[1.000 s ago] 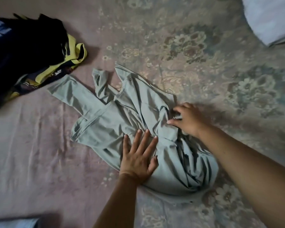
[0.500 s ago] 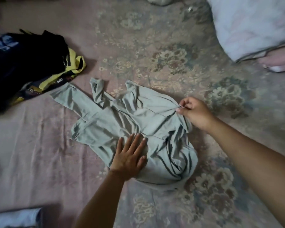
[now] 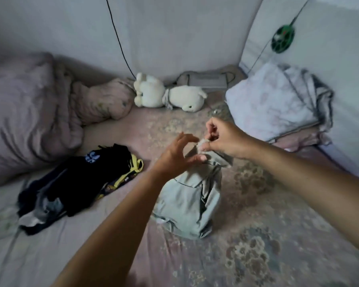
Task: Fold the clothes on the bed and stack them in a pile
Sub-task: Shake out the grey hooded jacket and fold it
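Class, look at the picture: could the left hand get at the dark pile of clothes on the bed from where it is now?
Probably yes. The left hand is open beside the grey garment, holding nothing, and only bare bedsheet lies between it and the dark pile.

Bare floral bed sheet (image 3: 257,235) open right and front of grey-green garment (image 3: 187,204), dark clothes pile (image 3: 75,183) just left of it, narrow sheet strip between, plush toy (image 3: 166,96) and pillows (image 3: 274,104) blocking far side, rumpled blanket (image 3: 29,112) far left.
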A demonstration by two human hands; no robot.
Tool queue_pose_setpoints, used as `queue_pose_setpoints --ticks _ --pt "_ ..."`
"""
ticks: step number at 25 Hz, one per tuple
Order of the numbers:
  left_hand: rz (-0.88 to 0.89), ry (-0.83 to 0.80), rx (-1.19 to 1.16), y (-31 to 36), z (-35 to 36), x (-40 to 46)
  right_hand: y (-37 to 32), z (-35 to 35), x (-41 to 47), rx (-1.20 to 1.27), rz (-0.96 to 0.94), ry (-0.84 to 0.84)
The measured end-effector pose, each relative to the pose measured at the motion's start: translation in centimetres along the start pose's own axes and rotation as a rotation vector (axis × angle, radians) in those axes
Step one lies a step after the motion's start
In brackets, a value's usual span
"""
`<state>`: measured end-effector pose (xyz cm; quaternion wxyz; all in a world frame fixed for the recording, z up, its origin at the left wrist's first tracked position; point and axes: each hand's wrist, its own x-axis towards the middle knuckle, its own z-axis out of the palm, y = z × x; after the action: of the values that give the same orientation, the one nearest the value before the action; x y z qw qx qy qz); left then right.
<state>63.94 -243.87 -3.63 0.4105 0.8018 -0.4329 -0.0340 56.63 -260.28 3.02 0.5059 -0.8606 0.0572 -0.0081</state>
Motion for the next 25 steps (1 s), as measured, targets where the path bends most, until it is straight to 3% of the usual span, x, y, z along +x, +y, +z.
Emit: queue_pose_setpoints --ticks 4,9,15,19,21,25 --pt "-0.088 0.009 -0.101 9.9 -9.0 3.3 -10.4 -7.0 -3.1 0.099 -0.059 0.024" --pt "-0.062 0.258 0.049 18.6 -17.4 4.7 -18.5 -12.6 -5.6 0.291 -0.004 0.058" --pt "-0.194 0.685 -0.093 22.5 -24.3 5.4 -22.1 -17.1 -7.8 0.395 -0.112 0.148" --pt "-0.290 0.800 -0.082 23.0 -28.7 5.4 -24.6 -18.6 -8.4 0.492 -0.177 0.233" --pt "-0.333 0.797 -0.134 22.3 -29.4 5.2 -25.8 -18.8 -8.3 0.389 -0.210 0.269" --pt "-0.333 0.837 -0.092 23.2 -30.2 4.3 -28.2 -18.3 -8.4 -0.073 -0.346 0.464"
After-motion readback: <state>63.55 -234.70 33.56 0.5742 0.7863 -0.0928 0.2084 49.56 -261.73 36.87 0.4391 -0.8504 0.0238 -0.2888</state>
